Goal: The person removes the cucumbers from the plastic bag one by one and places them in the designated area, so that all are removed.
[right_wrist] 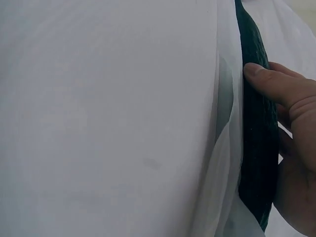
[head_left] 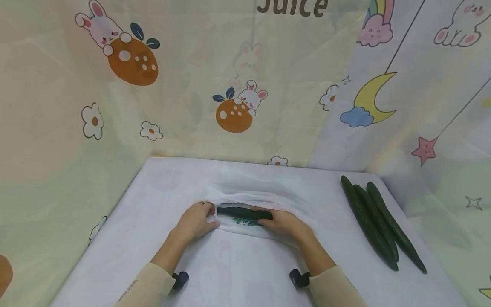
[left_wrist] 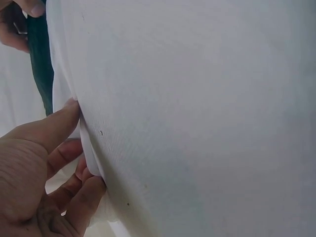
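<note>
In the middle of the table, a dark green cucumber (head_left: 235,212) lies crosswise at the opening of a thin white plastic bag (head_left: 264,197). My right hand (head_left: 284,222) grips it near its right end, thumb on the near side and fingers behind, as the right wrist view shows around the cucumber (right_wrist: 259,133). At the left end of the opening, my left hand (head_left: 194,219) pinches the edge of the white bag (left_wrist: 173,98) between thumb and fingers. A green print (head_left: 245,221) shows on the bag just below the cucumber.
Three more cucumbers (head_left: 370,221) lie side by side at the right of the white-covered table (head_left: 153,187). Behind and beside the table hangs a cloth backdrop (head_left: 184,94) with cartoon rabbits and flowers. Black wrist straps (head_left: 181,280) show at both cuffs.
</note>
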The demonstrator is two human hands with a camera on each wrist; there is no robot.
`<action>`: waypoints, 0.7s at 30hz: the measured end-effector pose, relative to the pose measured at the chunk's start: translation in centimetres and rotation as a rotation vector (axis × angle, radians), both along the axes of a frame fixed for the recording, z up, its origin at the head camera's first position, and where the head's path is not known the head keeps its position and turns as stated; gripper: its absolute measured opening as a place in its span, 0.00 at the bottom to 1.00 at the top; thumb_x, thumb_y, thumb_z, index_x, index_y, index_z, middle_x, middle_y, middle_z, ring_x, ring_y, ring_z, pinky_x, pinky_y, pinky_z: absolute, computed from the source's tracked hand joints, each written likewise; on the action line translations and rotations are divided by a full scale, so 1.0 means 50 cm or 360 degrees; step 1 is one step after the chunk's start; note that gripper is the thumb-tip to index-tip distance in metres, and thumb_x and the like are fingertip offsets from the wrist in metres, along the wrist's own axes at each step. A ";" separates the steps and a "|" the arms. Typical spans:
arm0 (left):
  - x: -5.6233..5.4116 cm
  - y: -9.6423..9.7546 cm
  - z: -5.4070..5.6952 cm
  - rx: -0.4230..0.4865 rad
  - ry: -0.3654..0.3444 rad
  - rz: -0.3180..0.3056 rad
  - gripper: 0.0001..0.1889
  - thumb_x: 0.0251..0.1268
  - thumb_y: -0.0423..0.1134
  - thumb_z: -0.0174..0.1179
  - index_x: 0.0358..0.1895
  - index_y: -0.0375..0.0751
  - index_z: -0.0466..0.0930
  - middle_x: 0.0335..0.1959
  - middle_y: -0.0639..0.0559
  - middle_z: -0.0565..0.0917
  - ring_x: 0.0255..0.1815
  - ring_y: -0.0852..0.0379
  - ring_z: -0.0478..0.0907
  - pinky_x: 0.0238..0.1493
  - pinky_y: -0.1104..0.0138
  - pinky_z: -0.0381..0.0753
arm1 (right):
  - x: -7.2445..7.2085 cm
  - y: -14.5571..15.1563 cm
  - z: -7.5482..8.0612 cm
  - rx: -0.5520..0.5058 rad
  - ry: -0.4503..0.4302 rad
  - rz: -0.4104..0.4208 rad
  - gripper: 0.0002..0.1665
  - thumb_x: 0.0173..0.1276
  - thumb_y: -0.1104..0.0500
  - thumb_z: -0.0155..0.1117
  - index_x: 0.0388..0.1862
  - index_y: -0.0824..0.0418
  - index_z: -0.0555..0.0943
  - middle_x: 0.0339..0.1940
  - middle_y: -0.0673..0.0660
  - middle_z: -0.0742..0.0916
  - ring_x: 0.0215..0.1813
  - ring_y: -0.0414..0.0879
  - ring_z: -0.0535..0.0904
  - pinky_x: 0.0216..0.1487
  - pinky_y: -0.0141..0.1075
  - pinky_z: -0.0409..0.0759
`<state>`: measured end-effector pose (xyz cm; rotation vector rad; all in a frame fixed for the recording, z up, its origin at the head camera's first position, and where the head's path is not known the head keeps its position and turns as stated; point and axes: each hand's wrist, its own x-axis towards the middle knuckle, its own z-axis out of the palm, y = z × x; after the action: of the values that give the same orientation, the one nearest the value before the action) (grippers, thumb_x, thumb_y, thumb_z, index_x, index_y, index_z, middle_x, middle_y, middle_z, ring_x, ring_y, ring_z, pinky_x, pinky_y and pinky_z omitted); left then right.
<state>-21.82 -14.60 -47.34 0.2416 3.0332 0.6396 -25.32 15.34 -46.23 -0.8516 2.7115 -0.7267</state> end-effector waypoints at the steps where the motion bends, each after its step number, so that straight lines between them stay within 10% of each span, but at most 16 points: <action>1: 0.000 0.001 0.001 -0.0004 0.0004 0.0000 0.18 0.60 0.48 0.75 0.45 0.44 0.80 0.40 0.53 0.81 0.44 0.52 0.76 0.53 0.55 0.78 | 0.001 0.004 0.000 -0.0023 0.0014 0.0014 0.25 0.74 0.55 0.67 0.69 0.44 0.79 0.71 0.52 0.79 0.74 0.55 0.72 0.72 0.54 0.70; 21: 0.002 0.005 -0.005 -0.0036 0.0007 0.0029 0.25 0.58 0.49 0.76 0.53 0.41 0.81 0.44 0.49 0.84 0.49 0.49 0.80 0.56 0.53 0.79 | 0.010 0.035 0.023 -0.0394 -0.0102 0.0248 0.25 0.70 0.58 0.72 0.64 0.41 0.82 0.66 0.45 0.83 0.72 0.48 0.74 0.72 0.51 0.71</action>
<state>-21.71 -14.33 -47.60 0.2155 3.0484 0.6068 -24.82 17.09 -45.06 -1.0601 2.4985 -1.0490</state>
